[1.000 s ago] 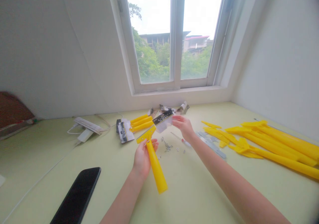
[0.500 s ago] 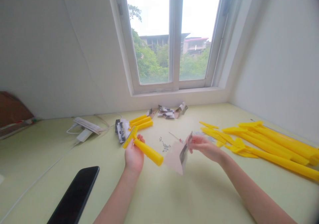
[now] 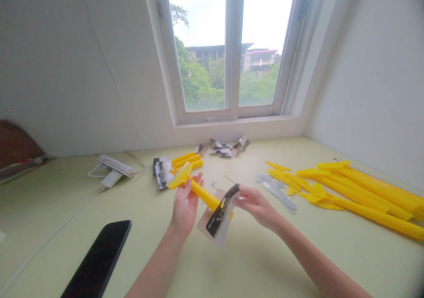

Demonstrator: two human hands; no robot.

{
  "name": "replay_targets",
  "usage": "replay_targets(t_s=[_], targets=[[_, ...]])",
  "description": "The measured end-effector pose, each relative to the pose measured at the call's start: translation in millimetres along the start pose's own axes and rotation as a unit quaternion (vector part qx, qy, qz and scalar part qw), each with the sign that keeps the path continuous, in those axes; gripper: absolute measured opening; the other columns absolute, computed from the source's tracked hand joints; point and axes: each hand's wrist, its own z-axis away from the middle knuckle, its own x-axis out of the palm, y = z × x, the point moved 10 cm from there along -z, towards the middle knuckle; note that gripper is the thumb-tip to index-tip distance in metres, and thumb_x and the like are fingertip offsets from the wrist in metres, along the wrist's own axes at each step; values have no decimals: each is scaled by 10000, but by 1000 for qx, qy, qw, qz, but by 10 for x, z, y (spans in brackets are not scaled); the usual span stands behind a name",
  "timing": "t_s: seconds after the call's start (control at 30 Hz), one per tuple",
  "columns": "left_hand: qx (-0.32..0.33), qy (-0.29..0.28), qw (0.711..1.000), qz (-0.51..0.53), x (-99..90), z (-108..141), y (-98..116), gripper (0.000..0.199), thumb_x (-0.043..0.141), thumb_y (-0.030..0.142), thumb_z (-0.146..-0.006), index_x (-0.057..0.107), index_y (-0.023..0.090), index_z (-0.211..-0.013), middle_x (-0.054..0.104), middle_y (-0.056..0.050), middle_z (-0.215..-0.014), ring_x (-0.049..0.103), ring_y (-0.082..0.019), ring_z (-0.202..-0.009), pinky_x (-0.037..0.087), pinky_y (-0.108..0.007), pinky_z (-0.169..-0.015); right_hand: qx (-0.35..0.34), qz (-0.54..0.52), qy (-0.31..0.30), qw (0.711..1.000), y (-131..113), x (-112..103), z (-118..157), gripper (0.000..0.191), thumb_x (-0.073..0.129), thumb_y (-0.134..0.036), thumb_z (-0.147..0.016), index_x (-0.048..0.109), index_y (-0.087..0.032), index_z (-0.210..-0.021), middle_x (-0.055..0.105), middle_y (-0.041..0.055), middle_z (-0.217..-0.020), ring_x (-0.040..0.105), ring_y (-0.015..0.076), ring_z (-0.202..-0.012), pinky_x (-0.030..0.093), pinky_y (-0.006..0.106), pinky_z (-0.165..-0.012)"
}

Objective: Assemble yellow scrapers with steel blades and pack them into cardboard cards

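My left hand [image 3: 186, 203] is closed around a yellow scraper [image 3: 202, 194], with the thumb near its neck. The scraper's wide head points up and left, and its handle slants down to the right. Pinched in my right hand [image 3: 256, 204] is a printed cardboard sleeve [image 3: 218, 218], black and white with a bent band. The sleeve overlaps the lower end of the handle; whether the handle passes through it I cannot tell. Behind the hands lie small screws or nuts [image 3: 213, 185] and a thin screwdriver [image 3: 231, 179], partly hidden.
Several yellow scrapers in card sleeves [image 3: 161, 174] lie at back left. Crumpled cards [image 3: 221, 149] sit below the window. Metal blades [image 3: 278, 192] and yellow plastic parts [image 3: 357, 187] spread to the right. A phone [image 3: 99, 258] and a power strip [image 3: 115, 166] are at left.
My right hand has brought the cardboard sleeve left onto the scraper's handle end. My left hand has shifted slightly right with the scraper, and the metal blades have come into view.
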Motion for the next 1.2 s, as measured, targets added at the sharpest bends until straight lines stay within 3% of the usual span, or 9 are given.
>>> replay_targets(t_s=[0.27,0.53,0.67,0.77,1.0,1.2], targets=[[-19,-72,997,-11,130,8,-30,167,543,153,-783,576,152,-947,631,-37,-906,498,-199,-1103,365,-323,-981,7,-4,50,999,-71,-123,11,252,576,-324,-751,645,-174,-941,656,82,-990,583,237,-927,470,375,-814],[-60,-91,993,-37,193,106,-198,256,578,162,-756,569,173,-1011,626,-55,-1021,483,-197,-1120,359,-337,-966,5,23,88,996,8,-236,18,256,573,-322,-750,634,-178,-953,664,70,-935,602,222,-859,492,368,-764],[-112,-145,975,-126,333,307,-426,241,565,237,-763,599,155,-987,630,-78,-1030,485,-237,-1109,376,-366,-932,-10,29,64,997,10,-165,4,236,531,-298,-787,623,-192,-977,652,55,-939,591,205,-873,497,346,-754],[-75,-171,957,-224,398,387,-415,254,592,246,-733,620,153,-968,620,-82,-1067,487,-250,-1097,376,-351,-921,-21,27,78,996,-10,-189,8,227,520,-293,-798,616,-192,-976,644,59,-932,589,201,-862,493,343,-749],[-8,-123,930,-347,304,276,-233,461,646,284,-667,542,205,-1109,629,-66,-1049,563,-221,-976,407,-325,-864,-39,24,146,988,-82,-332,56,219,548,-344,-774,610,-200,-926,635,54,-906,579,214,-877,484,352,-767],[-69,-159,904,-391,364,322,-307,370,621,368,-685,610,150,-983,653,-80,-969,580,-233,-913,430,-307,-794,-58,78,153,984,-222,-326,68,210,534,-370,-779,606,-218,-904,580,60,-978,538,214,-951,468,330,-801]])
